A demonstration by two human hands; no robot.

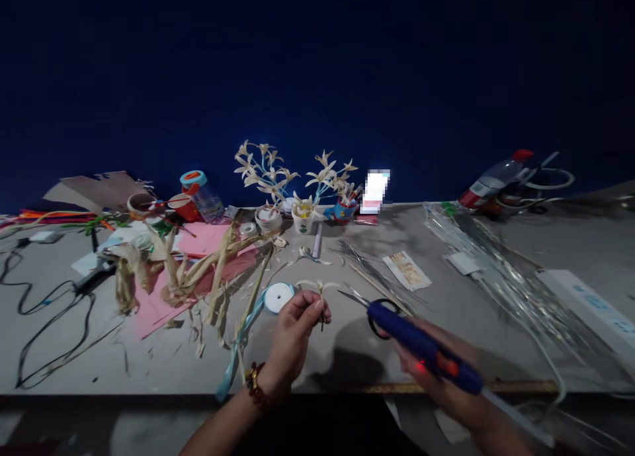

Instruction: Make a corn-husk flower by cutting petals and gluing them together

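Between the thumb and fingers of my left hand [296, 320] is a small pale artificial flower [320, 286], its petals up and its short dark stem pointing down. My right hand [456, 403] is wrapped round a blue glue gun [421, 343] with a glowing red light; its nozzle points left, a short way from the flower. A pair of scissors [353, 298] lies on the table, its handles partly hidden behind the glue gun. Just left of the flower is a white spool [278, 298] with light blue ribbon [233, 360] trailing toward the table's front edge.
Dried husks [173, 280] lie over pink paper [159, 314] at left. Flower stems stand in a white cup [303, 219] at the back, near a lit phone [376, 191]. Wires [526, 284], a power strip [590, 304] and a tilted bottle [496, 178] are at right.
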